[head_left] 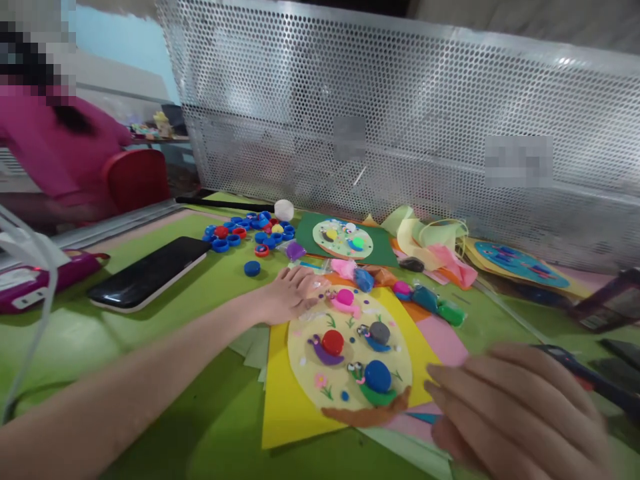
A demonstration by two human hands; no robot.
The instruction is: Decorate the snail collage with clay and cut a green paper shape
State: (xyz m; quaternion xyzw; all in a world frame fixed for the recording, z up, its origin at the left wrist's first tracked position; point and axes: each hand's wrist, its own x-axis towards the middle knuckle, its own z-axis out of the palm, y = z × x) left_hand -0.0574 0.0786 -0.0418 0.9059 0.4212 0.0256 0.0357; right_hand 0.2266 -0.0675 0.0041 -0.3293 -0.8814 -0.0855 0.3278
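My left hand [289,295] reaches to the upper left edge of a yellow sheet [280,413], fingers bent around a clear plastic packet [316,285]. On the sheet lies a cream paper oval [310,373] with clay snails. Their shells are bottle caps: a red cap [333,342], a grey cap [380,333], a blue cap [377,377] and a pink one [345,297]. Brown clay [367,416] edges the oval's bottom. Right of the sheet, my right hand [520,407] hovers slightly blurred, fingers stretched, thumb apart. A blue pointed piece [423,418] lies by its thumb.
A phone [153,273] lies at left, beside several bottle caps [240,230]. Behind are a green card [385,247], wrapped clay [425,298] and a blue-oval card [520,263]. A perforated metal panel [400,100] borders the table. A person in pink [65,147] sits beyond.
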